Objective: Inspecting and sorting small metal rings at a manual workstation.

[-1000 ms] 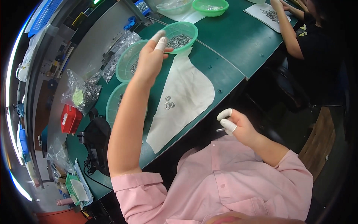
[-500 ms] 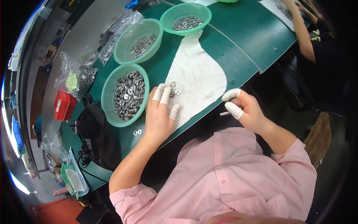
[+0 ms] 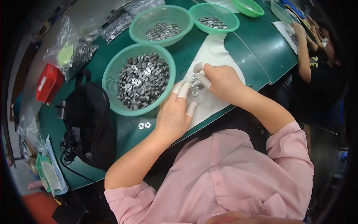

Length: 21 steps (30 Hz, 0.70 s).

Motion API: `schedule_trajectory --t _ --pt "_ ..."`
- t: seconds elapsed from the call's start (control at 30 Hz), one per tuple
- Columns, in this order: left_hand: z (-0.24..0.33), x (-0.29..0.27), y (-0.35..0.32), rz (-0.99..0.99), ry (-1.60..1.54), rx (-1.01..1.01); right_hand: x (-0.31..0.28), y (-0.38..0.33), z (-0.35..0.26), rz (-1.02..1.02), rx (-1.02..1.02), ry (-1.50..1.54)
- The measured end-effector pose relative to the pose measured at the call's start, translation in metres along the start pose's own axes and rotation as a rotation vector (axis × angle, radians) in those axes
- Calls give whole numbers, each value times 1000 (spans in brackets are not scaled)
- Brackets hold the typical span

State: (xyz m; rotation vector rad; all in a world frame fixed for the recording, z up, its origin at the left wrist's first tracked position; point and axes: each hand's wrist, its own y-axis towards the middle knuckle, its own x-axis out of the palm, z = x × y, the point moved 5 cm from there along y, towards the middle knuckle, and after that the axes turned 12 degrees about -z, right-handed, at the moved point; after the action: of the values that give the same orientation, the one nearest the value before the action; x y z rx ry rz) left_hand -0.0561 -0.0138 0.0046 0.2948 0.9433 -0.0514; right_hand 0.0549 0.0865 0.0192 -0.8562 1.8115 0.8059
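Note:
A white cloth (image 3: pixel 220 59) lies on the green table, with several small round metal discs (image 3: pixel 194 93) on it. My left hand (image 3: pixel 173 112) rests at the cloth's left edge, fingers stretched, thumb apart, white finger cots on the tips. Over the discs is my right hand (image 3: pixel 223 82), its fingers curled and finger cots on the thumb and forefinger. Whatever its grip encloses is hidden. Just left of my left hand stands a green basket (image 3: pixel 106 80) heaped with metal discs. Two loose discs (image 3: pixel 144 125) lie on the table below the basket.
Two more green baskets (image 3: pixel 134 31) (image 3: pixel 235 28) with discs stand farther back. A black bag (image 3: pixel 93 127) and a red box (image 3: pixel 49 83) are at left, near a clear plastic bag (image 3: pixel 74 52) of parts. At far right, another person's hand (image 3: pixel 299 30) works over a white sheet.
My right hand has moved left and forward from the table edge to over the discs. The short metal rod that stuck out of it no longer shows. The view has shifted.

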Motion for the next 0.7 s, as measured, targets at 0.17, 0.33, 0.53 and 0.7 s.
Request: schedule_trajectory --t 0.17,0.33,0.53,0.7 --pt "-14 1 -9 -6 -33 2 7 18 -11 -102 -33 -146" --pt "-15 1 -13 -29 -3 -49 9 28 -29 -308 -4 -334" --pt "-12 -1 -15 -40 60 -54 15 27 -41 -509 -99 -419" --pt "-10 2 -17 -69 -33 -80 15 25 -38 -472 -50 -303"
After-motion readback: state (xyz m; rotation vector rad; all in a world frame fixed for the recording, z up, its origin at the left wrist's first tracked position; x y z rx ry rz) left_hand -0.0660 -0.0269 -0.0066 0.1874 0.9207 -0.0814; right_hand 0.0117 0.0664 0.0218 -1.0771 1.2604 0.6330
